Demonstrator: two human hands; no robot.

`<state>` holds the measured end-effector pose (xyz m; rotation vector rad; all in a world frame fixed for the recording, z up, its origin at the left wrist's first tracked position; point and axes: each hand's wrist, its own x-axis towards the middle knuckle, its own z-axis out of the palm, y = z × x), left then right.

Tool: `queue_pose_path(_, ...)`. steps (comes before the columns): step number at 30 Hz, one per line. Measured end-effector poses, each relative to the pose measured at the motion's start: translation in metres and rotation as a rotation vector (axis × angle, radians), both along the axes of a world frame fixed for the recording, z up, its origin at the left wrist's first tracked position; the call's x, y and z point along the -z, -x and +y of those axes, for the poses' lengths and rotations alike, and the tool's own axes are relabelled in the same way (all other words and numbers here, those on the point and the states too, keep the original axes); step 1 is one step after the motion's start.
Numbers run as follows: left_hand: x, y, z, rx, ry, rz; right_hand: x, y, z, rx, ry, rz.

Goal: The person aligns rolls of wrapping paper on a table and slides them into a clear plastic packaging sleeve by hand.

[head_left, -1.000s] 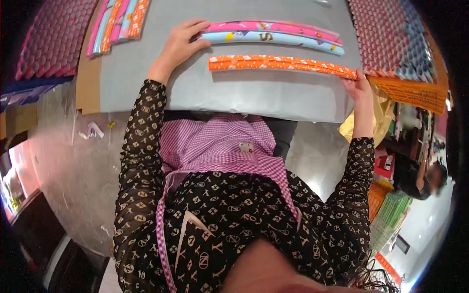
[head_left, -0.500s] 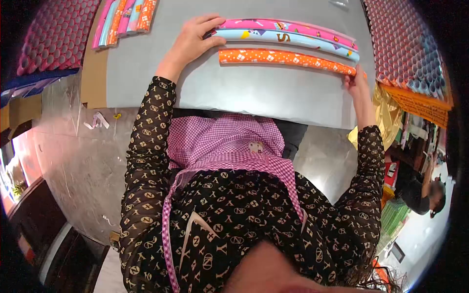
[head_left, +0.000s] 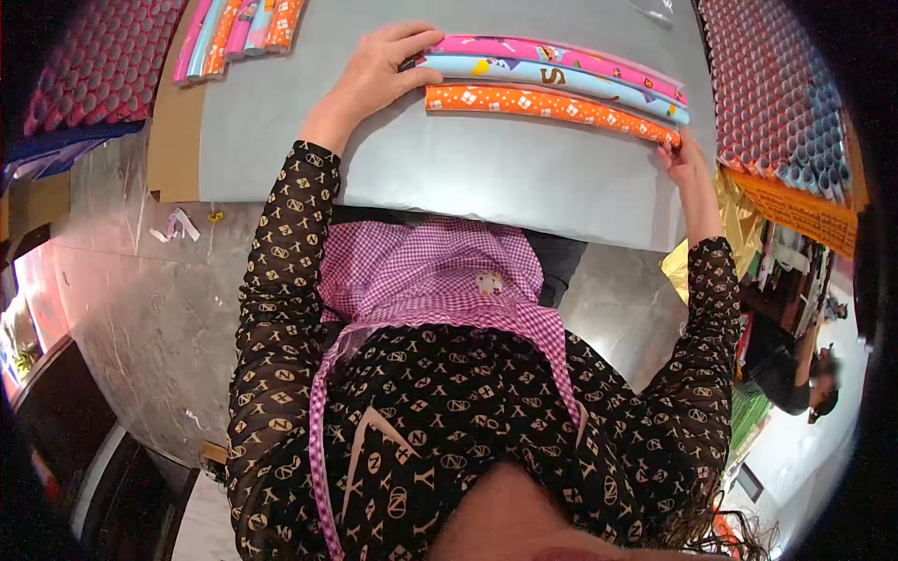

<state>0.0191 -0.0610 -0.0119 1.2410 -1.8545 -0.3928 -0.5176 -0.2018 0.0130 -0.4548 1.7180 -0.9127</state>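
Observation:
Three rolls of wrapping paper lie side by side on the grey-covered table [head_left: 449, 178]. The pink printed roll [head_left: 580, 62] is farthest from me, the light blue roll [head_left: 599, 86] is in the middle, and the orange roll with white gift shapes [head_left: 552, 105] is nearest. My left hand [head_left: 379, 75] holds the left ends of the pink and light blue rolls between thumb and fingers. At the orange roll's right end, my right hand [head_left: 690, 173] pinches the tip with thumb and fingers. Its left end is untouched, just below my left thumb.
More rolls in pink, blue and orange [head_left: 238, 33] lie at the table's far left. Stacked roll ends [head_left: 98, 65] rise at the left, and another stack [head_left: 781, 93] stands at the right above an orange crate [head_left: 795, 210]. Another person [head_left: 795, 379] is at far right.
The orange roll has shifted away from me and now lies against the light blue roll, its right end drawn level with the others. My right hand moved with it; my left hand kept its hold.

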Motion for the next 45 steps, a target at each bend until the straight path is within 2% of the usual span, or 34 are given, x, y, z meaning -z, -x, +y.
queue_pose_path(12,-0.007,-0.001,0.000,0.053,-0.037,-0.045,-0.004,-0.008,-0.009,0.008,-0.075,0.058)
queue_pose_path(15,-0.010,0.000,0.003,0.049,-0.118,0.000,-0.012,-0.017,-0.009,0.025,-0.119,0.066)
queue_pose_path(17,-0.008,-0.002,0.002,0.028,-0.021,-0.143,-0.014,-0.023,-0.009,0.012,-0.086,0.086)
queue_pose_path(21,-0.006,-0.002,0.003,0.053,-0.080,-0.054,-0.014,-0.022,-0.013,0.000,-0.120,0.087)
queue_pose_path(24,-0.008,-0.001,0.003,0.070,-0.098,-0.072,-0.009,-0.016,-0.019,0.005,-0.151,0.095)
queue_pose_path(26,-0.005,-0.001,0.004,0.017,-0.003,-0.169,-0.010,-0.018,-0.018,0.018,-0.148,0.100)
queue_pose_path(34,-0.004,-0.003,0.002,0.063,-0.019,-0.168,-0.009,-0.020,-0.014,0.020,-0.076,0.091)
queue_pose_path(45,-0.015,0.003,0.013,0.092,-0.026,-0.221,-0.009,-0.022,-0.018,-0.009,-0.120,0.085)
